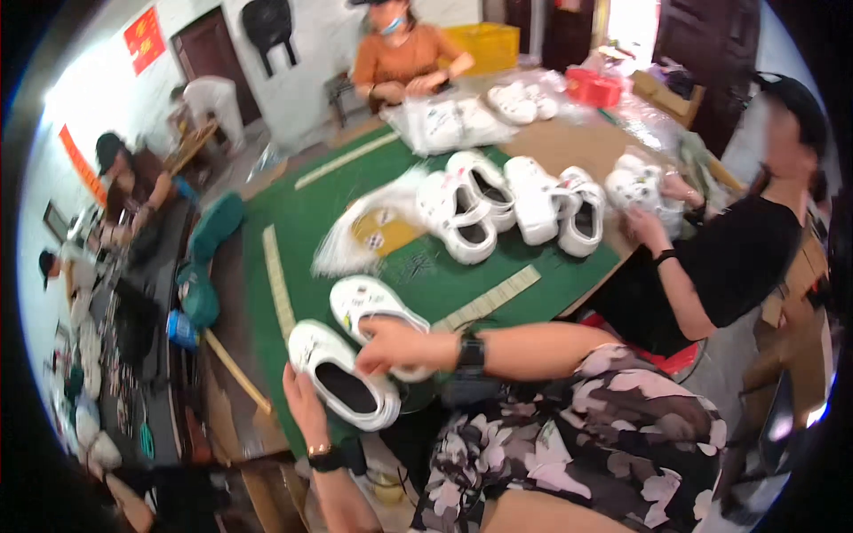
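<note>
Two white clogs with small decorations on their toes are at the near edge of the green table, side by side. My left hand [306,409] cups the outer side of the left clog [324,360], its fingers partly hidden by it. My right hand [395,345] reaches across from the right with curled fingers at that clog's opening rim, in front of the other clog [364,299]. What the fingertips of my right hand press on is blurred.
More white clogs [480,204] stand in the middle of the green table [311,213], near a clear bag with a yellow card [382,233] and pale measuring strips [489,298]. At right a person in black [737,266] handles clogs; across, a person in orange [409,62] stands by bagged clogs [449,124].
</note>
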`<state>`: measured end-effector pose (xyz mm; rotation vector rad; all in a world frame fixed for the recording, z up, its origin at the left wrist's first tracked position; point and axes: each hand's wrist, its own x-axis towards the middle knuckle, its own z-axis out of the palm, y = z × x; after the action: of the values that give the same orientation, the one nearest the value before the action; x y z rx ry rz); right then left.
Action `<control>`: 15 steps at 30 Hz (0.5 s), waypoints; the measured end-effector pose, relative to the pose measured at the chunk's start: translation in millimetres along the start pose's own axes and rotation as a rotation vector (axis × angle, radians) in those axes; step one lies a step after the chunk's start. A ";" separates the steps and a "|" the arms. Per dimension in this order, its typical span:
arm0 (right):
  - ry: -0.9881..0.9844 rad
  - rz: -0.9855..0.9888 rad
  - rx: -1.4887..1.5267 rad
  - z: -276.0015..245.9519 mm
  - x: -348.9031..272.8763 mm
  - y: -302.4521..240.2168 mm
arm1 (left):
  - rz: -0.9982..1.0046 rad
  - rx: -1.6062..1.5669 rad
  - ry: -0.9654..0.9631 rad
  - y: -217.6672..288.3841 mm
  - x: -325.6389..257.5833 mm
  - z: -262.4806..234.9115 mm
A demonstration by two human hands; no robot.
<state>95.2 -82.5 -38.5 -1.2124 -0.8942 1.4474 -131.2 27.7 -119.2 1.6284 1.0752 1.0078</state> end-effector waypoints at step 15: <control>0.317 -0.222 -0.366 -69.3 -67.8 -5.4 | 0.102 0.112 -0.002 -2.7 -31.9 19.6</control>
<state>163.3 -151.5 -33.2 -1.5081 -1.0600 0.9058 -122.5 -6.8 -131.2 1.7895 1.0733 1.0274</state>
